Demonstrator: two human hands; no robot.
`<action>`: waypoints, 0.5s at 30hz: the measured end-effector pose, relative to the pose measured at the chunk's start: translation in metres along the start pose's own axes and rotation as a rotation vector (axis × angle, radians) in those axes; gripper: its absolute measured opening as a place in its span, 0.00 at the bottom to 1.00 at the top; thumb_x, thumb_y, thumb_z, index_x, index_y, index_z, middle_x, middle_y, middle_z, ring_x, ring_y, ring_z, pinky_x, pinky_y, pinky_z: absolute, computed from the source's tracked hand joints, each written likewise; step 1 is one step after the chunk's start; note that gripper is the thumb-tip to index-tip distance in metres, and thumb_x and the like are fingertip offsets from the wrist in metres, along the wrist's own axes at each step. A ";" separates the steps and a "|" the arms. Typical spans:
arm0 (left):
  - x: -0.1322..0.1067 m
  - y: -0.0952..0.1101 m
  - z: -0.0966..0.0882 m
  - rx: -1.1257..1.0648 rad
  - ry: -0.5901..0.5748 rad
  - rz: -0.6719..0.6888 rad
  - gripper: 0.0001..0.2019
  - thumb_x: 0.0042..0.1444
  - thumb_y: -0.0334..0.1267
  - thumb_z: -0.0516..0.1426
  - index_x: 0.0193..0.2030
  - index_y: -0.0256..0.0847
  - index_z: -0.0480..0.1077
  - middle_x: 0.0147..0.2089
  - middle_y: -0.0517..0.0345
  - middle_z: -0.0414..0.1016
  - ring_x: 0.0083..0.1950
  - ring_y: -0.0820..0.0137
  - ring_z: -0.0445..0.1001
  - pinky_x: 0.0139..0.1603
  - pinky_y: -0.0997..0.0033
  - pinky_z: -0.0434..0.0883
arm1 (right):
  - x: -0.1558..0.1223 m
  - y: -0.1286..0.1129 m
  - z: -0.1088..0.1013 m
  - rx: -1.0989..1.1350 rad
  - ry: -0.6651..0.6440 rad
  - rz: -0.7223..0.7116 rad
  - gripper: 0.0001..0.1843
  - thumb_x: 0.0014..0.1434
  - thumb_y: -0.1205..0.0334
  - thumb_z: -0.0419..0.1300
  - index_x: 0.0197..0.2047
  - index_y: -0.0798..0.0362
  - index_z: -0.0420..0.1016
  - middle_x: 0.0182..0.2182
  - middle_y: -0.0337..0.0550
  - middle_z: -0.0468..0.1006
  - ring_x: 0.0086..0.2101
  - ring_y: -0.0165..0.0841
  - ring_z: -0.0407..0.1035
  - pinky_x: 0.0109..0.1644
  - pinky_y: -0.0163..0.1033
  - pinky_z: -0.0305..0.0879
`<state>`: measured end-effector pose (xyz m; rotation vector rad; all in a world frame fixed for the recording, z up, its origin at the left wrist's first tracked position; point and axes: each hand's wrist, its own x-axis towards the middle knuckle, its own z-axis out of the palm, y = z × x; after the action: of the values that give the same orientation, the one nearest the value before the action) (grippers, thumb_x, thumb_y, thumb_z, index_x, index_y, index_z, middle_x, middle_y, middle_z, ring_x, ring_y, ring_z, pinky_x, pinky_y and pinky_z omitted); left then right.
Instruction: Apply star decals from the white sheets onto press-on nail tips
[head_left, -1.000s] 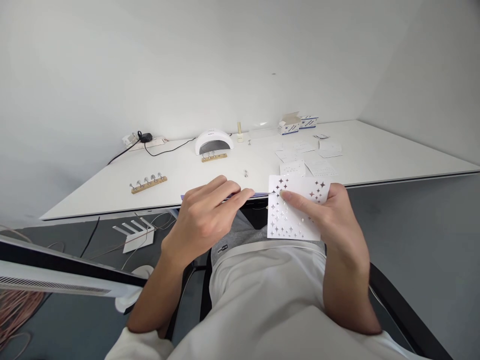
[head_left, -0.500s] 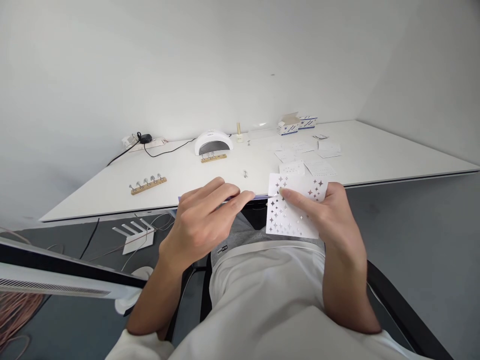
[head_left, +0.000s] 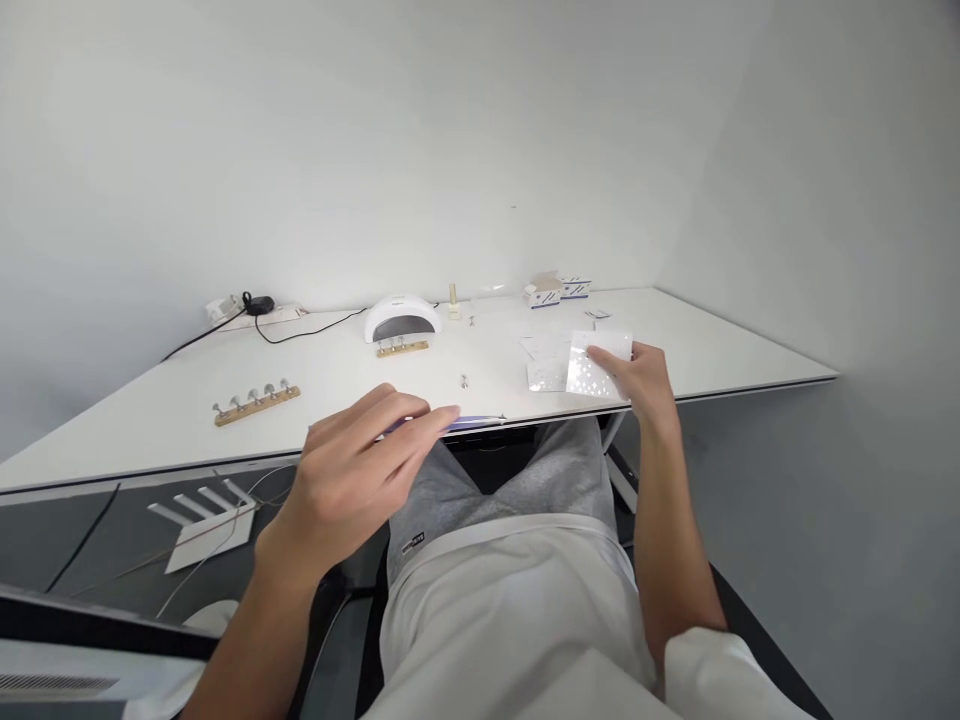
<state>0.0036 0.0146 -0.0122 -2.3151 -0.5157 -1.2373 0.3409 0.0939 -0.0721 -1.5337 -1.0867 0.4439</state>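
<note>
The right hand [head_left: 639, 385] pinches a white star-cut sticker sheet [head_left: 594, 376] low over the white counter [head_left: 337, 365], while the left hand [head_left: 358, 468] grips a slim purple tool [head_left: 471, 423].

Bright, even, soft light fills the scene (no single source shows). The white counter [head_left: 337, 375] nearly merges with the pale wall, and small items on it cast only faint shadows; the space beneath its edge is darker. Tiny glints flash on the sticker sheet [head_left: 592, 378] in the right hand [head_left: 641, 385]. The left hand [head_left: 345, 480] and the purple tool [head_left: 472, 423] it pinches look slightly smeared. Wide-angle bending skews the counter's edges, and far items are soft.
</note>
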 end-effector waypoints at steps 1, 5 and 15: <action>0.001 -0.002 -0.002 0.002 0.005 -0.001 0.17 0.48 0.18 0.63 0.45 0.36 0.74 0.35 0.53 0.76 0.34 0.72 0.72 0.34 0.71 0.71 | 0.016 0.007 0.000 -0.033 0.007 0.000 0.24 0.48 0.47 0.68 0.38 0.61 0.78 0.34 0.51 0.81 0.31 0.39 0.74 0.29 0.38 0.67; 0.001 -0.007 -0.008 0.027 0.017 -0.017 0.17 0.47 0.18 0.63 0.44 0.35 0.75 0.36 0.53 0.77 0.35 0.72 0.73 0.35 0.72 0.71 | 0.060 0.027 0.014 -0.189 -0.017 0.004 0.21 0.45 0.50 0.70 0.34 0.61 0.77 0.35 0.55 0.80 0.36 0.43 0.74 0.39 0.43 0.69; -0.001 -0.015 -0.012 0.024 -0.011 -0.231 0.10 0.54 0.25 0.62 0.42 0.39 0.77 0.37 0.58 0.77 0.36 0.76 0.74 0.35 0.77 0.70 | 0.050 0.022 0.041 -0.411 0.000 -0.139 0.27 0.58 0.55 0.59 0.57 0.63 0.69 0.55 0.67 0.70 0.60 0.57 0.58 0.62 0.62 0.50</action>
<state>-0.0131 0.0205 -0.0037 -2.2928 -0.8156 -1.3140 0.3428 0.1594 -0.0897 -1.7966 -1.3326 0.1269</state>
